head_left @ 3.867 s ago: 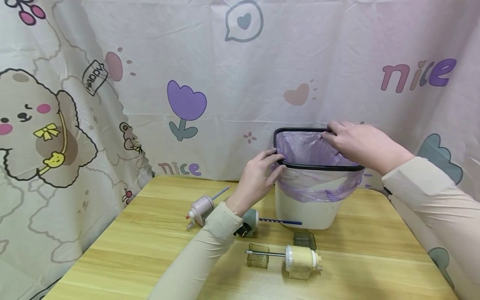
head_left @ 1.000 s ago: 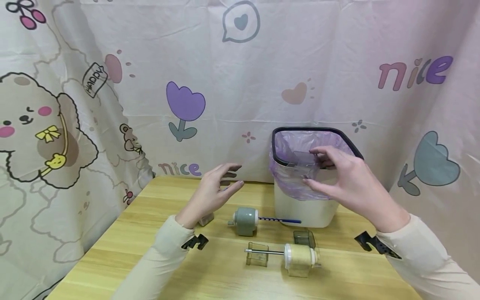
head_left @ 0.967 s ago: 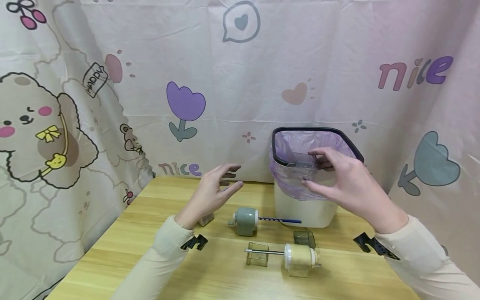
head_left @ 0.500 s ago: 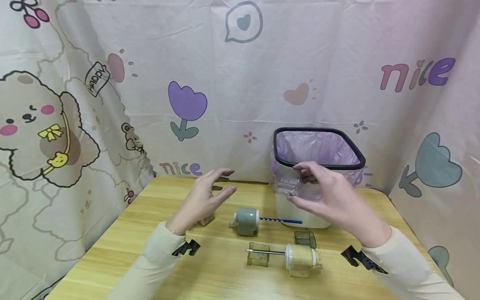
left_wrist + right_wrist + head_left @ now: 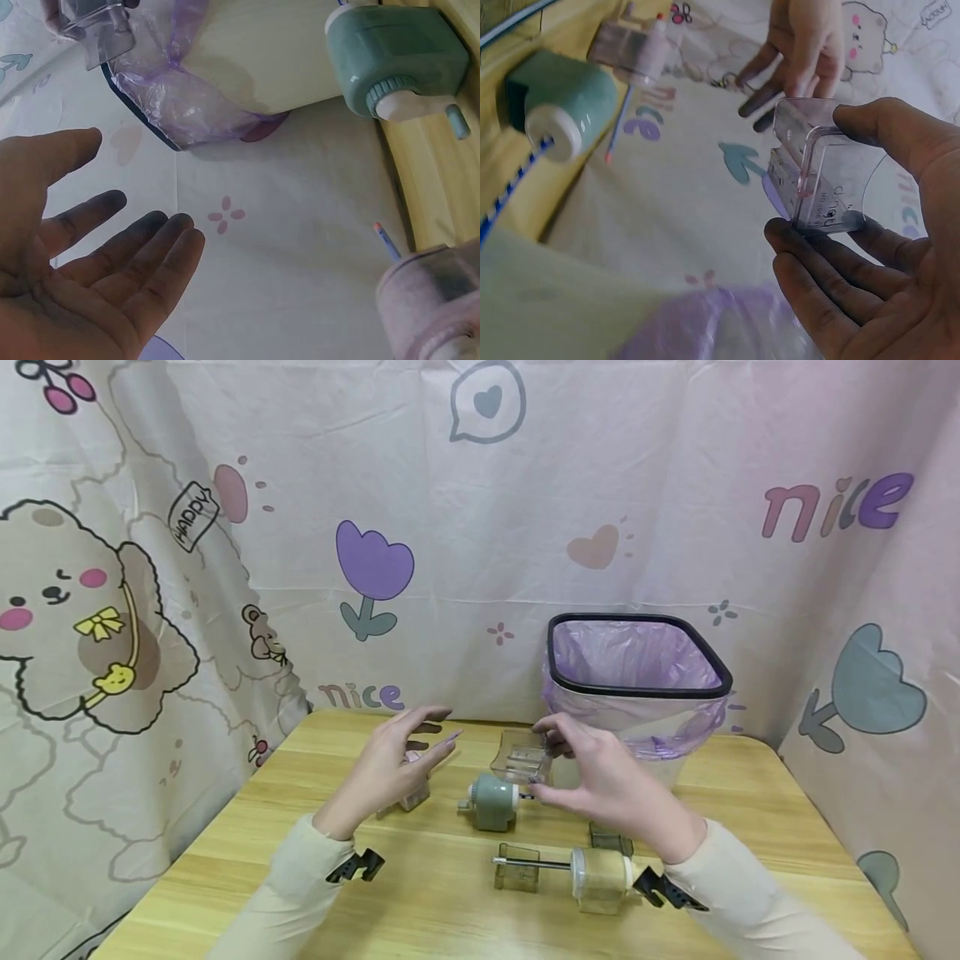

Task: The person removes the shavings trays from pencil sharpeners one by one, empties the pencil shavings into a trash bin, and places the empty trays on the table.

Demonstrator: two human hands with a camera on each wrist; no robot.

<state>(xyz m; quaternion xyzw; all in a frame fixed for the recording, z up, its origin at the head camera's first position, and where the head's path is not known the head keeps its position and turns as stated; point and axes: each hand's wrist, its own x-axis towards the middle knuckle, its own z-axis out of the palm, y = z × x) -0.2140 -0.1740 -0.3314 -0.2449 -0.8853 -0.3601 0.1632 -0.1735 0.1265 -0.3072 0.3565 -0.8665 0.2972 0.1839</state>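
My right hand (image 5: 600,777) pinches a clear plastic shavings drawer (image 5: 817,172) between thumb and fingers, raised behind the green pencil sharpener (image 5: 492,803) in the head view. Small print shows on the drawer's inside. My left hand (image 5: 375,777) hangs in the air with fingers spread, holding nothing. It partly hides the pale pink pencil sharpener (image 5: 415,792), which has a pencil in it. A blue patterned pencil (image 5: 510,180) sticks out of the green sharpener. Nearer me lies a yellow pencil sharpener (image 5: 600,877) with a dark pencil (image 5: 551,864) in it.
A white bin (image 5: 637,692) with a black rim and purple liner stands at the back right. Two smoky drawers lie near the yellow sharpener, one drawer (image 5: 516,878) under its pencil, another drawer (image 5: 609,838) behind it. A printed curtain (image 5: 465,527) hangs behind the table.
My right hand has come from the bin's mouth leftward and down, carrying the clear drawer. My left hand has left the bin's rim and moved left, to near the pink sharpener.
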